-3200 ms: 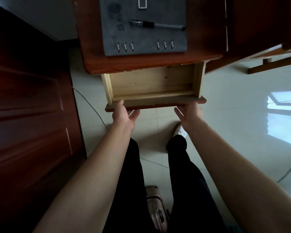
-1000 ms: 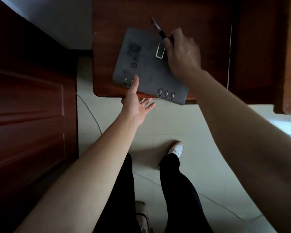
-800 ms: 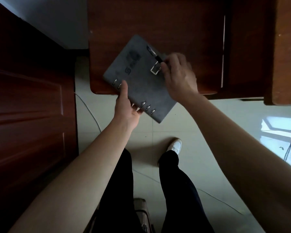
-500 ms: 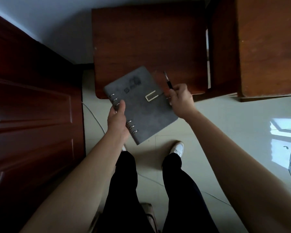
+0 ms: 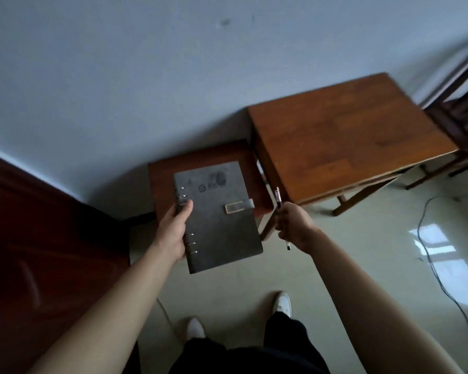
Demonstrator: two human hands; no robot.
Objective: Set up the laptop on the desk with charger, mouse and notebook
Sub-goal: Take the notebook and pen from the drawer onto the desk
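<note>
Left hand [image 5: 173, 233] grips the grey notebook [image 5: 222, 225] by its ringed spine, thumb on top. Right hand [image 5: 295, 228] is curled round what looks like a pen [image 5: 278, 197]. The surface [image 5: 349, 136] sits just beyond the right hand, so I'd lay the notebook flat there and leave room for the laptop.

Dim bluish daylight is filling the room; window glare is shining off the glossy pale tiled floor [image 5: 368, 211] at right. Wide-angle distortion is bending the edges, and blur is softening the corners.
</note>
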